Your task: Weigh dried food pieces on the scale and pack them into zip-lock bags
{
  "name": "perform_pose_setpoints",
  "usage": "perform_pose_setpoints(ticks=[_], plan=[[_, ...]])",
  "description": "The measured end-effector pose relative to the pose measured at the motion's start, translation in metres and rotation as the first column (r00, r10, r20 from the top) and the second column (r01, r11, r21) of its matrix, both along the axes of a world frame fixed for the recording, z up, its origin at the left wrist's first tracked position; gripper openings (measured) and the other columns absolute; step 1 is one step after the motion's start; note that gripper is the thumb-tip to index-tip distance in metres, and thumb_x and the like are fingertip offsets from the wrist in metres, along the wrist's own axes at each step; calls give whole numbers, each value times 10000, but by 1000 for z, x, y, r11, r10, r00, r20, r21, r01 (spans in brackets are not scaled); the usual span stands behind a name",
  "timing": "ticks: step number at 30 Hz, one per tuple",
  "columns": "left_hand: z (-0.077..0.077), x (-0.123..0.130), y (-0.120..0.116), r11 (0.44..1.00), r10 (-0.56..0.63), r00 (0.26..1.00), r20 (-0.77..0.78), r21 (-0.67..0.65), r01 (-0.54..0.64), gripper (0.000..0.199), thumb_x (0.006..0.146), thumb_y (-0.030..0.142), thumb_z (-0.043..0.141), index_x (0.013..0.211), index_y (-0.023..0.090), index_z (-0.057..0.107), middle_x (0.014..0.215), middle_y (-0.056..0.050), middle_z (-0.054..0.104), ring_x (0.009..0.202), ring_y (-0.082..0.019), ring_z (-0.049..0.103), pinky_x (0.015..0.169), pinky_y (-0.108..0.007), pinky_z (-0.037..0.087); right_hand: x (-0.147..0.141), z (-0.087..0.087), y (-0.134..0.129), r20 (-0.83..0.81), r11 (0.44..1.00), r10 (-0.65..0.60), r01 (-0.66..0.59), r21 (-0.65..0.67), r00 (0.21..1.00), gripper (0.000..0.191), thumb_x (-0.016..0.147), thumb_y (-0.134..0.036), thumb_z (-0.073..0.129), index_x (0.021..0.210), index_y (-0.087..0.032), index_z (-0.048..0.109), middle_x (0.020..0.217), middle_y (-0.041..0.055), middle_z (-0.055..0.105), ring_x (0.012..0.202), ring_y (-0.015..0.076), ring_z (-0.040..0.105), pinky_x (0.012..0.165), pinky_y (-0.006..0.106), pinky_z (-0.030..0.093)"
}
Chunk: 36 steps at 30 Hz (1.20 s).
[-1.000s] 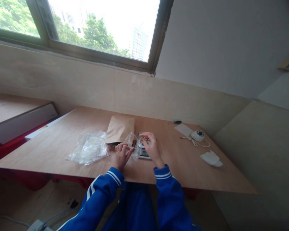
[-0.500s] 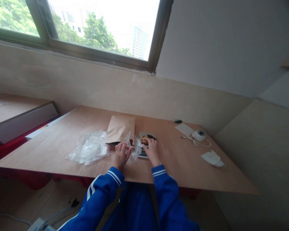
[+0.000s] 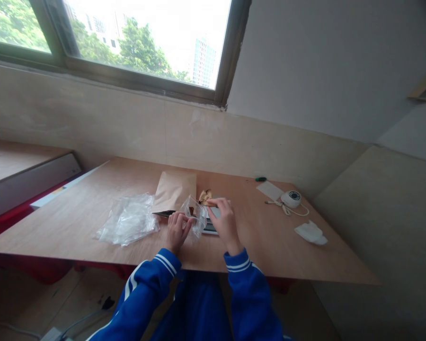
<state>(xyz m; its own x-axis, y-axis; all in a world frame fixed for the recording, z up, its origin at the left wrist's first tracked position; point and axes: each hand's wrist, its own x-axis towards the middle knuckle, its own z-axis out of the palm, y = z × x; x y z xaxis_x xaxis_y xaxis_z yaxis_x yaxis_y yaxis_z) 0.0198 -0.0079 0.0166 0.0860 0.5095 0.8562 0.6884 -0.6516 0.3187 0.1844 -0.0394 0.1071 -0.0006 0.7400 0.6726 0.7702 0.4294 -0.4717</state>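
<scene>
My left hand (image 3: 176, 232) is closed on the edge of a small clear plastic bag (image 3: 199, 222), whose mouth stands open. A dark brown piece shows in or behind the bag. My right hand (image 3: 227, 223) pinches a bunch of dried tan-brown slices (image 3: 205, 195), lifted over a small flat weighing scale (image 3: 210, 228); their exact kind I cannot make out. The bag and my right hand partly cover the scale. Behind my left hand lies a brown paper pouch (image 3: 176, 188), its dark opening facing me.
Left of the pouch is a loose pile of clear plastic bags (image 3: 128, 220). To the right lie a green-handled screwdriver (image 3: 260, 179), a white sheet (image 3: 270, 190), a white dome camera (image 3: 291, 199) with its cable, and a crumpled white tissue (image 3: 311, 232). A wall borders the table (image 3: 262, 241) behind.
My right hand has picked up the dried slices from the scale and raised them toward the bag's mouth. My left hand keeps its hold on the bag.
</scene>
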Motion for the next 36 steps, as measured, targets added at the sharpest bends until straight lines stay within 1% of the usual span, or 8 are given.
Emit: perform_pose_setpoints(ticks=[9,14,18,22,26,29,33,36], plan=[[-2,1,1,999,-12,1000,27,-33,12,171,891,267,477,729,209,477,774,-22,568,719,-169,521,684,-304,405,2,1,-11,-124,970,224,-234,-68,967,216,882,-175,449,985,-234,630,980,27,666,951,182,571,875,328,417],[0,2,0,1000,2,1000,3,-8,-2,183,897,252,465,719,212,457,774,-20,570,723,-168,526,687,-303,407,33,-33,19,-172,996,-76,66,-64,982,258,873,-204,390,991,-189,618,1005,88,632,971,210,553,860,348,427],[2,2,-1,999,8,1000,9,35,-8,163,897,221,459,734,211,448,778,-20,567,718,-164,524,679,-298,410,56,-61,41,53,935,-310,315,-164,949,306,828,-222,464,1096,-139,586,1101,143,610,1040,264,505,888,398,378],[3,2,-1,999,6,1000,20,48,-7,154,893,208,456,740,212,451,776,-20,565,714,-164,526,671,-295,414,61,-71,51,206,869,-362,409,-280,909,269,815,-191,500,1057,-177,617,1085,113,643,1035,279,493,839,392,342],[1,2,0,999,16,999,30,50,-17,155,895,211,444,740,211,456,777,-23,566,709,-161,526,669,-294,422,56,-67,52,200,844,-387,434,-317,900,179,810,-200,525,923,-198,663,998,84,676,995,275,500,827,394,304],[-1,2,1,1000,17,999,31,18,-18,169,900,227,431,736,210,467,774,-24,571,712,-161,531,680,-297,428,48,-59,47,23,872,-402,390,-297,915,179,801,-258,538,908,-208,673,977,69,681,959,259,522,830,388,311],[-4,2,2,1000,11,999,51,-1,-11,182,901,244,425,727,216,472,772,-26,576,720,-167,537,691,-308,431,29,-37,35,-230,966,-203,155,-209,952,237,799,-347,537,929,-202,671,934,58,686,832,206,558,787,338,376],[-4,2,3,1000,4,998,64,11,-5,170,895,231,433,730,216,471,771,-26,580,719,-171,536,692,-315,429,9,-18,24,-222,974,-77,26,-224,972,206,777,-359,585,898,-224,684,895,35,690,752,181,558,762,322,398]])
